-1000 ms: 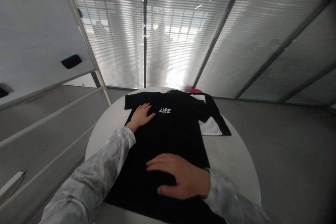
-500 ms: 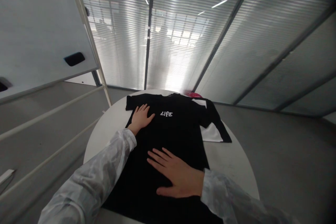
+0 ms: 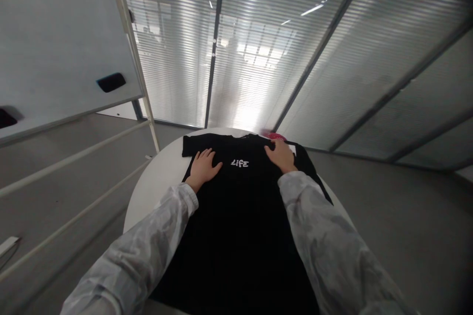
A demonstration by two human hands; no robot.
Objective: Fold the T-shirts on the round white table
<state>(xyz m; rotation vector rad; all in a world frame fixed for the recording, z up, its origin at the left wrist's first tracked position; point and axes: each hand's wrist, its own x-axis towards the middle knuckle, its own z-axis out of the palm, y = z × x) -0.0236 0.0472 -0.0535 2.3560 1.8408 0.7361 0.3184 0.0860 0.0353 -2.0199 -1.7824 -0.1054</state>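
A black T-shirt [image 3: 240,221] with small white lettering on its chest lies spread on a round white table [image 3: 148,197], neckline at the far side. My left hand [image 3: 204,168] rests flat on the shirt near the sleeve on the left, fingers spread. Over by the right shoulder of the shirt, my right hand [image 3: 281,155] lies on the fabric with its fingers apart. Beyond that hand, a black-and-white piece of cloth [image 3: 309,165] shows at the table's right; my right hand and sleeve cover part of it.
Something pink-red [image 3: 275,136] sits at the table's far edge, partly hidden. At the left stands a whiteboard [image 3: 62,34] on a frame with pale rails [image 3: 74,177]; a black eraser-like object [image 3: 111,82] is on the board. Glass partitions with blinds [image 3: 251,59] rise behind the table.
My right hand has moved from the middle of the shirt up to its right shoulder. My left hand stays in about the same place on the shirt.
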